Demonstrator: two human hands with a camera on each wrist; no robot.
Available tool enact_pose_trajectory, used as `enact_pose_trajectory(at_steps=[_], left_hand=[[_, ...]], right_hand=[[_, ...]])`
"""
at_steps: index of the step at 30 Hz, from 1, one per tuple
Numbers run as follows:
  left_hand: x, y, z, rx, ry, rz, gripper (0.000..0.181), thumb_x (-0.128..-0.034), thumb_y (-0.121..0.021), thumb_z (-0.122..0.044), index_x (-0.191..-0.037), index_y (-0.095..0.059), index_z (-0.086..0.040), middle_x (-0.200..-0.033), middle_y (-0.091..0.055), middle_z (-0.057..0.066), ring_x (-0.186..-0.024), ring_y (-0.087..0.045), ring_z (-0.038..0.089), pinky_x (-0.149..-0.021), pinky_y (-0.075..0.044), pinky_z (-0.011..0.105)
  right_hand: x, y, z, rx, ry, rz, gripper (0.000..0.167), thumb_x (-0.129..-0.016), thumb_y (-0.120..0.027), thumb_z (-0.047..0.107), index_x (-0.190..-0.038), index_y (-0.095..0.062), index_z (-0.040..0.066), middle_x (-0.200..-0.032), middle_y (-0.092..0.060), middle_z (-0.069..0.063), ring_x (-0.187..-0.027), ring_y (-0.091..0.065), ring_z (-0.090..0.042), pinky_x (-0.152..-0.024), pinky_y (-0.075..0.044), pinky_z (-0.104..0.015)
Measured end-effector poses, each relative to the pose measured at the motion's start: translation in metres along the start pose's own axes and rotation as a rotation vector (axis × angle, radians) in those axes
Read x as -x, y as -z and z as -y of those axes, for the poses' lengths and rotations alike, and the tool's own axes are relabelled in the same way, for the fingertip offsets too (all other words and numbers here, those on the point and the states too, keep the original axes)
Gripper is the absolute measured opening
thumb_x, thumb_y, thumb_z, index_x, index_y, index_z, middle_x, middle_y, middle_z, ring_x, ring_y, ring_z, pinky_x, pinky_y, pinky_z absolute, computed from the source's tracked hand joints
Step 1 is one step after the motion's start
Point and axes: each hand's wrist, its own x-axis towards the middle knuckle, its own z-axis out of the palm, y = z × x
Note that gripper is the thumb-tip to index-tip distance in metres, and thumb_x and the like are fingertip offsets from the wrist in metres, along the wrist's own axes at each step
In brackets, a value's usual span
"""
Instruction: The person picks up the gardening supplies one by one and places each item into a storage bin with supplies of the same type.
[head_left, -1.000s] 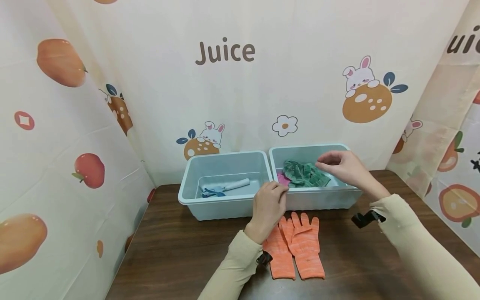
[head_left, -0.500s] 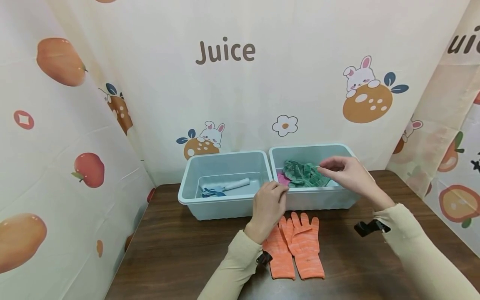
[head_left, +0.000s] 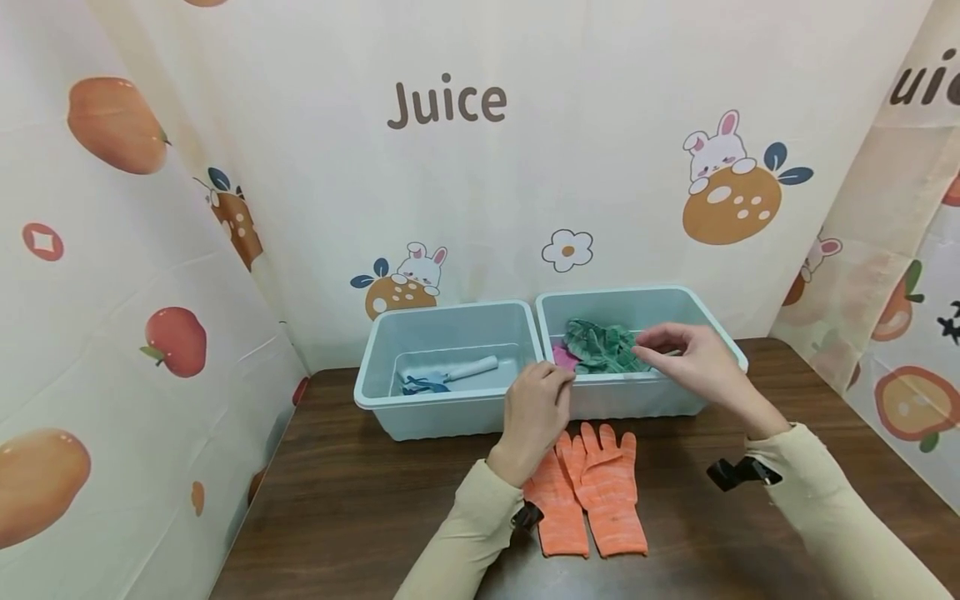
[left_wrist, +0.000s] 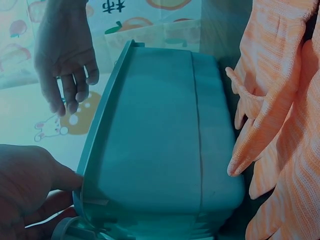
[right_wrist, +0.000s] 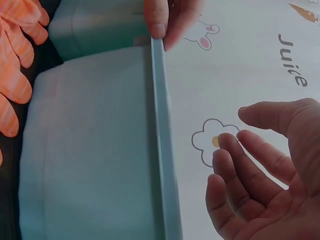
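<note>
My left hand (head_left: 534, 412) pinches the front rim of the right light-blue bin (head_left: 637, 400) near its left corner. In the left wrist view the thumb of that hand (left_wrist: 35, 187) lies against the outside of the bin (left_wrist: 160, 130), the fingers behind the rim. Over the right part of this bin hovers my right hand (head_left: 697, 362), holding nothing, with fingers loosely bent and apart from the thumb, as the right wrist view shows (right_wrist: 270, 175). Inside the bin are a crumpled green cloth (head_left: 600, 343) and a pink item (head_left: 564, 358).
Left of it stands a second light-blue bin (head_left: 442, 417) holding a pale cylindrical item (head_left: 474, 368) and a blue item (head_left: 425, 385). Two orange gloves (head_left: 615, 508) lie on the brown table (head_left: 360, 508) before the bins. Printed curtains (head_left: 480, 192) stand behind.
My right hand has come down slightly and a little to the right, closer to the bin's front rim. My left hand has stayed on the rim, and the bins' contents look the same.
</note>
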Motion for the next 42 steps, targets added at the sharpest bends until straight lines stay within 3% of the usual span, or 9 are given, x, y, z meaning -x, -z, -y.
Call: enact_pose_trajectory(at_steps=[16,31,42], left_hand=[[-0.001,0.001,0.0,0.005,0.006,0.003,0.01,-0.1003,-0.075,-0.016,-0.102,-0.085,-0.018,-0.093,-0.076,-0.002,-0.088,-0.071,0.015,-0.077,-0.062,0.028],[0.0,0.001,-0.001,-0.005,-0.001,-0.019,0.01,-0.0993,-0.076,-0.015,-0.101,-0.085,-0.018,-0.093,-0.077,-0.003,-0.087,-0.071,0.015,-0.075,-0.061,0.027],[0.0,0.001,-0.001,-0.001,0.009,0.0,0.01,-0.0999,-0.076,-0.016,-0.101,-0.085,-0.018,-0.092,-0.077,-0.002,-0.088,-0.071,0.016,-0.078,-0.061,0.028]], right_hand=[[0.023,-0.016,-0.002,-0.062,0.041,-0.006,0.014,-0.099,-0.078,0.017,-0.109,-0.08,0.009,-0.102,-0.079,-0.007,-0.088,-0.068,0.003,-0.075,-0.058,-0.016],[0.048,-0.032,-0.012,-0.07,-0.007,0.037,0.016,-0.098,-0.079,0.018,-0.111,-0.08,0.008,-0.1,-0.079,-0.004,-0.086,-0.068,-0.002,-0.075,-0.059,-0.019],[0.064,-0.051,-0.026,-0.129,-0.057,0.084,0.016,-0.097,-0.08,0.018,-0.108,-0.079,0.007,-0.095,-0.078,0.0,-0.082,-0.067,-0.003,-0.072,-0.059,-0.021]])
